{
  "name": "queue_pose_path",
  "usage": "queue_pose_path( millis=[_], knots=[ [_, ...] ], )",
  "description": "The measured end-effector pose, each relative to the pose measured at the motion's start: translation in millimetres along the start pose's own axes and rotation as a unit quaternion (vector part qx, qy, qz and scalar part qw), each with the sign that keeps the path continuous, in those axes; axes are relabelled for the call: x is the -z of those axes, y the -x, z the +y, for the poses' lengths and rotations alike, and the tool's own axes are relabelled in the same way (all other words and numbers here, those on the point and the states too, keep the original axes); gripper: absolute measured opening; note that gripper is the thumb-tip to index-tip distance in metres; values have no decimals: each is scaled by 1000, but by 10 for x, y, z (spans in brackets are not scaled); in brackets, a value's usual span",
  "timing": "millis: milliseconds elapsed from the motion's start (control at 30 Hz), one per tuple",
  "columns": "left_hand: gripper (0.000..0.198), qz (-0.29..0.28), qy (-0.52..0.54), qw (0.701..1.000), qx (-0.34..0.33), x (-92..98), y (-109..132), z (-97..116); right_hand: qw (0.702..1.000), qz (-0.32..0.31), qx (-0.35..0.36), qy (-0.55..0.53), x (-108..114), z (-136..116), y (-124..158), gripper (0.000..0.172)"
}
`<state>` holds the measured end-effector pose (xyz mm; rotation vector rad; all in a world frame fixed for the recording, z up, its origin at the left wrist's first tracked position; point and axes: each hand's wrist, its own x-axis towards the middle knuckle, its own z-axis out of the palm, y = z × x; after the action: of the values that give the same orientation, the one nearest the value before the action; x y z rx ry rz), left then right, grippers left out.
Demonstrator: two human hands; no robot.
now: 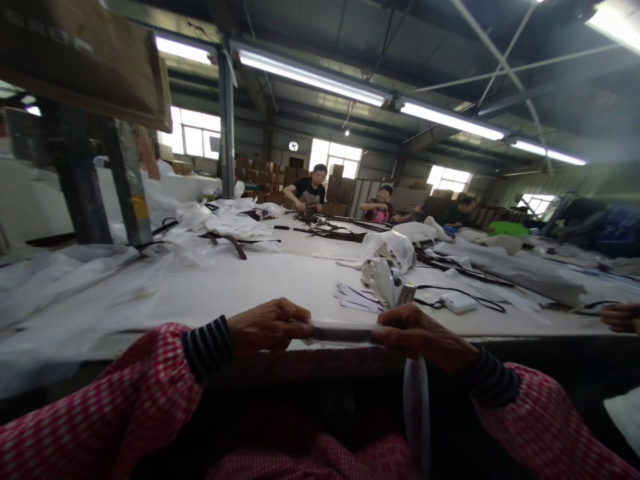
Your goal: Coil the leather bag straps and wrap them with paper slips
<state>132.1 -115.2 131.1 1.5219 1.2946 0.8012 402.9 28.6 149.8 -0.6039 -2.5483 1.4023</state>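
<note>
My left hand and my right hand are both closed on the ends of a clear plastic bag, stretched flat between them just at the near edge of the long white table. A loose tail of the same bag hangs down below my right hand. Both sleeves are red-and-white check with striped dark cuffs. Just beyond my right hand lie a small white device with a black cord, some white paper slips and a bundle of white bags.
Heaps of clear plastic sheeting cover the table's left side; dark straps lie further back. Three people sit at the far end. Another person's hand rests at the right edge. A steel post stands at left.
</note>
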Motion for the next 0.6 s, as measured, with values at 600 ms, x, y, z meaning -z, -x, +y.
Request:
queue_pose_path(
  millis=[600],
  knots=[
    [49,-48,16,997,56,76,33,-96,996,29,67,50,-16,-160,-77,50]
  ],
)
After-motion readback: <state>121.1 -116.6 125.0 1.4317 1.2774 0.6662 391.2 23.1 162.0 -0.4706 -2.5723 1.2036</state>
